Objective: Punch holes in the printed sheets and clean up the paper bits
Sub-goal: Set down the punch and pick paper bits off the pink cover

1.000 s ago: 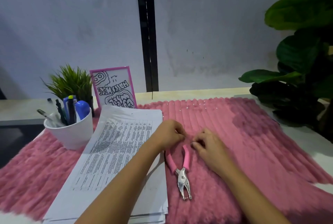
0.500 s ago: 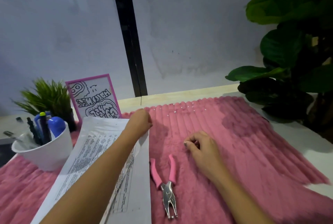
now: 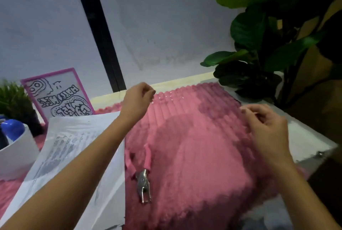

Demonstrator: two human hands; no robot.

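A ribbed pink mat [image 3: 203,155] covered the desk; everything sat in relation to it. The stack of printed sheets [image 3: 74,155] lay over the mat's left part, its right edge just beside the hole punch [image 3: 142,178]; the punch rested on the mat near its front, pink handles pointing to the far edge, metal nose toward the person, no hand on it. A scatter of small white paper bits [image 3: 170,97] showed along the mat's far edge. The left hand [image 3: 137,100] hung above that far edge, next to the bits, fingers curled with thumb against fingertips; whether it pinched a bit, I cannot tell. The right hand [image 3: 266,128] hovered over the mat's right edge, blurred, fingers bent inward; gripping or merely clenched, I cannot tell. A pink-framed drawing [image 3: 59,98] stood behind the mat's far left corner; a white pen cup [image 3: 16,154] sat on its left side; a large leafy plant [image 3: 268,35] rose beyond its far right corner.
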